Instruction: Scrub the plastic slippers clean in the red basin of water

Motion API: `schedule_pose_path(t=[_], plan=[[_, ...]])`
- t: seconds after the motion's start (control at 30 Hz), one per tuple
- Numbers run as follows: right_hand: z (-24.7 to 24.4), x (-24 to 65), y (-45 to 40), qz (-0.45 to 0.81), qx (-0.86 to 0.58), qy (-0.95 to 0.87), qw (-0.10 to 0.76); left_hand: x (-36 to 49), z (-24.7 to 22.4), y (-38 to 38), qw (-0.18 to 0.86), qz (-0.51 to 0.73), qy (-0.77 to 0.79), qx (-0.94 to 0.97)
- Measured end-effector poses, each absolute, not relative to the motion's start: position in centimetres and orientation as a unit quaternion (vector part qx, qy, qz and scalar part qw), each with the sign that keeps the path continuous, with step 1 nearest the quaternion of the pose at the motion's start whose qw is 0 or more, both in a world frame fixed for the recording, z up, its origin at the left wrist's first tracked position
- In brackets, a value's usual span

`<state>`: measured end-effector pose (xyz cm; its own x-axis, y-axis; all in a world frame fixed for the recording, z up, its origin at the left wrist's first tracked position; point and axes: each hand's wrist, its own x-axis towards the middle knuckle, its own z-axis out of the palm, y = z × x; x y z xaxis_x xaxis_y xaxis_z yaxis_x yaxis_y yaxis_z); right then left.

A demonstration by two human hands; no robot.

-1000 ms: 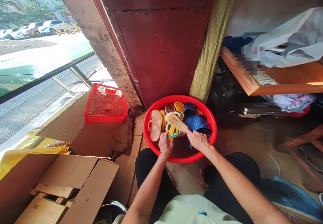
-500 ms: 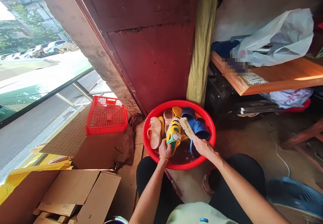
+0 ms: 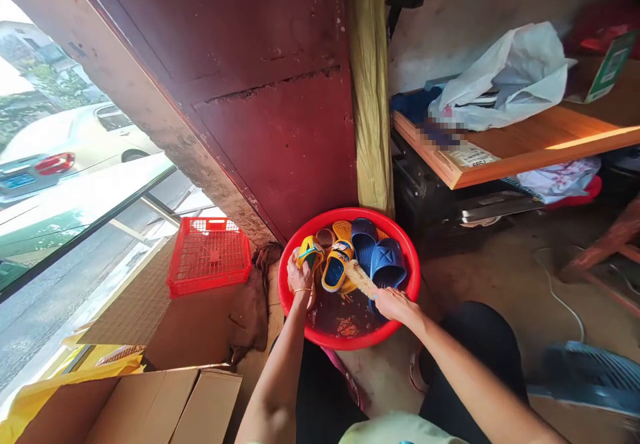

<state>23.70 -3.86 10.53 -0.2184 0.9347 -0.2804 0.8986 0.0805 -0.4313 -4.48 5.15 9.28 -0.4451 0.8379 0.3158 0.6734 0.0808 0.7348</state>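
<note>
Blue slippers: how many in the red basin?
2 visible: a rear slipper and a front slipper, both in the right half of the basin. More may be hidden.

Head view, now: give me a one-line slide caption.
Left hand holding a yellow sandal, right hand gripping a brush, over a red tub of footwear.

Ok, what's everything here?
Round plastic basin: 1, red, centre
Chunky slippers: 2, blue, basin's right
Patterned sandals: 2, yellow, basin's left half
Other footwear: count unclear, yellowish, brownish, basin's back
Bristle brush: 1, tan, over basin
Plastic crate: 1, red, left
Cardboard box: 1, brown, lower left
Panelled door: 1, dark red, behind basin
Cloth curtain: 1, khaki, beside door
Plastic bag: 1, white, on wooden tabletop
Car: 1, white, outside
Left hand: 1, bare, at sandal
Right hand: 1, bare, holding brush
</note>
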Motion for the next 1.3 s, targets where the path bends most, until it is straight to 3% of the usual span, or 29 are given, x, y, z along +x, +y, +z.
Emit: schedule_pose_path(t=[0.13,0.33,0.53,0.7,0.9,1.1,1.3], plan=[[10.8,26.4,-4.9,0.367,-0.586,-0.722,0.039,-3.1,8.8,4.3,-0.012,0.395,0.701,0.593],[8.2,29.6,-5.2,0.494,-0.613,-0.568,0.240,3.4,3.8,0.2,0.150,0.174,0.518,0.824],[5.7,30.1,-4.6,0.549,-0.566,-0.530,0.313,5.9,0.6,1.2,0.033,0.042,0.606,0.794],[7.3,29.3,-4.4,0.514,-0.612,-0.547,0.248,7.0,0.9,3.3,0.017,-0.003,0.640,0.768],[9.6,27.7,-3.8,0.437,-0.661,-0.597,0.127,6.0,2.2,3.1,0.122,0.029,0.603,0.788],[10.4,27.4,-3.4,0.415,-0.669,-0.609,0.091,2.9,5.3,1.9,0.283,0.126,0.530,0.790],[10.6,27.5,-3.4,0.411,-0.661,-0.623,0.079,-1.2,8.5,1.3,0.342,0.145,0.517,0.771]])
